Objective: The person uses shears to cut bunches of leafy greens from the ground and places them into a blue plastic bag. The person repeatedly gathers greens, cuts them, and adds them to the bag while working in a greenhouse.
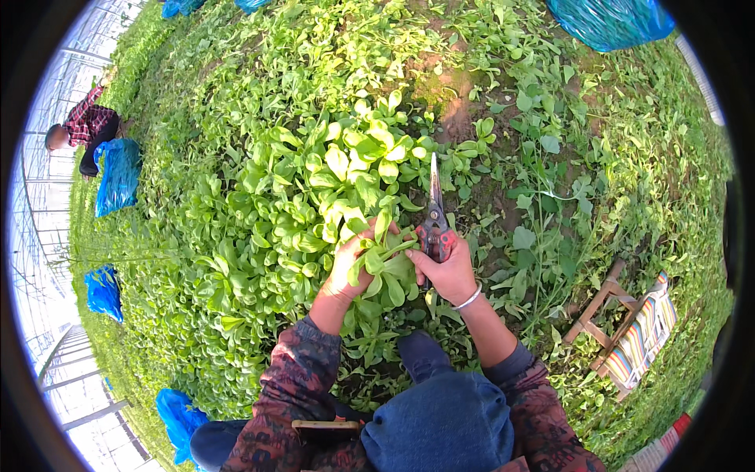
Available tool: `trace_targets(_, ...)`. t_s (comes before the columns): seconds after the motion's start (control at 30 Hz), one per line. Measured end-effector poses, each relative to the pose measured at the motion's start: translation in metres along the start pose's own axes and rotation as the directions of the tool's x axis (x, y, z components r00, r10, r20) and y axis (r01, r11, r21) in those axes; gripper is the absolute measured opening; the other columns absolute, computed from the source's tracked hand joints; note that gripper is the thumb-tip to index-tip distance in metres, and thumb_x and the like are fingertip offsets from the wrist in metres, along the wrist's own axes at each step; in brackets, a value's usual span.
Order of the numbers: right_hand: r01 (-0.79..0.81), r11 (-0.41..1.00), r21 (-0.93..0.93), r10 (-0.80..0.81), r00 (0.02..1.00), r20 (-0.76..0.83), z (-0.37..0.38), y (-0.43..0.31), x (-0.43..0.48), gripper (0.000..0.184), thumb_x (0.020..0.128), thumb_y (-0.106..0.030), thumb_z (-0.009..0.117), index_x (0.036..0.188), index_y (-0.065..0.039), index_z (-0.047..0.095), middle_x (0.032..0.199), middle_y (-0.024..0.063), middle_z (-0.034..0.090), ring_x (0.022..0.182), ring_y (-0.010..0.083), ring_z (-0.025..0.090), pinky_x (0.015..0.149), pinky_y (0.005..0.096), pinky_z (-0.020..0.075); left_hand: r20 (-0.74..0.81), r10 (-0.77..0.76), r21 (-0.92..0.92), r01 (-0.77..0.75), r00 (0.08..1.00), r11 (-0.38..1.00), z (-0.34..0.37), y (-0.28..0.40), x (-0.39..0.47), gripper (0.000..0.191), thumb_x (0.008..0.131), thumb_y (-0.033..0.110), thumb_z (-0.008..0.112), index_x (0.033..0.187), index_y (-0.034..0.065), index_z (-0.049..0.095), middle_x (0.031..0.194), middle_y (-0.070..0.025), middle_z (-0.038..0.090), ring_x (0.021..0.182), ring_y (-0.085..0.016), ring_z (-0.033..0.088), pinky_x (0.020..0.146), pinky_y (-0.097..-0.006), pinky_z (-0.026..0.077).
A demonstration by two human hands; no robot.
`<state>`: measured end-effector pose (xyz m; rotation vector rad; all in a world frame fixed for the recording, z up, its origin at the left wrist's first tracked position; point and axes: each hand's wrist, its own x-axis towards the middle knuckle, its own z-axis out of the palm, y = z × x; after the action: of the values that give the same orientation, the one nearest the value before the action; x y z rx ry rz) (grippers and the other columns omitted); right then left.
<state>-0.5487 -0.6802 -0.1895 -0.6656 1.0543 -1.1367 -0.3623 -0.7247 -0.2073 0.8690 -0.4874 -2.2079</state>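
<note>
In my left hand (347,272) is a leafy green plant (386,265), its broad leaves spreading over and hiding most of the fingers. Close beside it, my right hand (445,270) grips a pair of spring-loaded pruning shears (435,221) with red and dark handles. The shears' blades point away from me, and they look shut or nearly so. My right thumb and fingertips reach the edge of the held plant. A dense patch of similar leafy greens (283,206) grows ahead and to the left of my hands.
A folding stool (640,336) with a striped seat stands at right. Blue plastic bags lie at the far left (118,177), lower left (180,422) and upper right (613,23). Another person (88,127) crouches at far left. My knee (439,419) is below my hands. A phone (325,433) rests near my lap.
</note>
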Motion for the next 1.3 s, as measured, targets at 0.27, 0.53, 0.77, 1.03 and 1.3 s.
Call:
trace_targets(0.27, -0.175, 0.959, 0.222, 0.144, 0.978, 0.148, 0.002, -0.006, -0.010, 0.014, 0.086, -0.004, 0.064, 0.099, 0.001, 0.058, 0.061, 0.0031, 0.058, 0.045, 0.0114, 0.054, 0.044, 0.0250, 0.0432, 0.055, -0.076, -0.031, 0.078, 0.996, 0.996, 0.007, -0.006, 0.000, 0.033, 0.093, 0.024, 0.058, 0.118, 0.0066, 0.046, 0.103, -0.0079, 0.061, 0.103, -0.022, 0.060, 0.087, -0.0359, 0.051)
trace_targets(0.53, -0.163, 0.975, 0.152, 0.154, 0.986, 0.070, 0.010, 0.008, -0.008, 0.008, 0.081, 0.001, 0.066, 0.085, -0.001, 0.059, 0.061, 0.0032, 0.059, 0.046, 0.0127, 0.055, 0.044, 0.0262, 0.0449, -0.111, -0.027, 0.046, 0.032, 0.993, 0.998, 0.022, -0.016, -0.002, 0.026, 0.094, 0.025, 0.059, 0.108, 0.0063, 0.047, 0.090, -0.0134, 0.064, 0.060, -0.026, 0.065, 0.049, -0.0399, 0.056)
trace_targets(0.77, -0.090, 0.964, 0.251, 0.087, 0.996, 0.025, 0.009, 0.013, -0.012, 0.024, 0.080, 0.003, 0.064, 0.100, -0.001, 0.052, 0.061, 0.0034, 0.056, 0.045, 0.0141, 0.054, 0.044, 0.0278, 0.0440, -0.344, 0.008, -0.039, -0.023, 0.939, 0.999, 0.013, -0.024, 0.002, 0.023, 0.094, 0.030, 0.060, 0.103, 0.0091, 0.059, 0.093, -0.0033, 0.065, 0.084, -0.015, 0.062, 0.075, -0.0315, 0.052)
trace_targets(1.03, 0.050, 0.987, -0.154, -0.079, 0.979, -0.189, -0.062, -0.015, -0.016, 0.020, 0.086, -0.009, 0.066, 0.099, 0.000, 0.053, 0.068, 0.0039, 0.057, 0.053, 0.0125, 0.055, 0.050, 0.0270, 0.0468, -0.396, 0.424, -0.110, -0.500, 0.815, 0.859, -0.018, 0.065, -0.051, 0.033, 0.090, 0.023, 0.052, 0.119, 0.0091, 0.058, 0.125, -0.0121, 0.057, 0.125, -0.034, 0.048, 0.102, -0.0533, 0.042)
trace_targets(1.3, -0.458, 0.861, -0.222, 0.470, 0.882, 0.002, -0.052, 0.025, 0.018, 0.043, 0.093, -0.041, 0.056, 0.082, 0.000, 0.055, 0.057, 0.0068, 0.058, 0.043, 0.0165, 0.057, 0.042, 0.0289, 0.0476, 0.228, 0.223, 0.126, -0.256, 0.948, 0.958, 0.003, 0.121, 0.010, 0.030, 0.080, 0.007, 0.057, 0.110, 0.0050, 0.054, 0.128, -0.0183, 0.055, 0.115, -0.029, 0.055, 0.098, -0.0442, 0.044)
